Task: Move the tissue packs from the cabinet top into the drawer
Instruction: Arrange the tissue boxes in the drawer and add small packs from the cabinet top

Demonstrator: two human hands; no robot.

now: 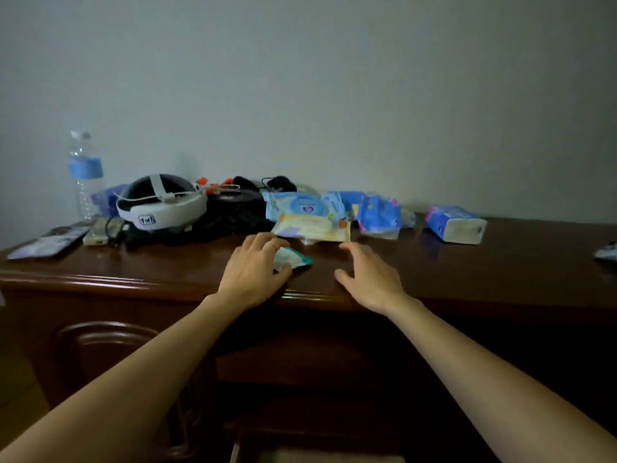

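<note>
Several tissue packs lie on the dark wooden cabinet top [500, 262]. A small white and green pack [293, 257] sits near the front edge, and my left hand [253, 269] lies over it with fingers curled around its left side. Behind it lies a yellow and white wipes pack [312, 227], a blue wipes pack [302, 205], a crumpled blue pack [379, 217] and a blue and pink tissue pack [455, 223]. My right hand [367, 279] hovers open just right of the small pack. An open drawer [320, 457] shows at the bottom edge.
A water bottle [85, 175] stands at the back left. A white headset [162, 203], black cables [233, 212], a phone [48, 242] and a small device [101, 230] crowd the left half. A grey object [606, 252] lies at the right edge.
</note>
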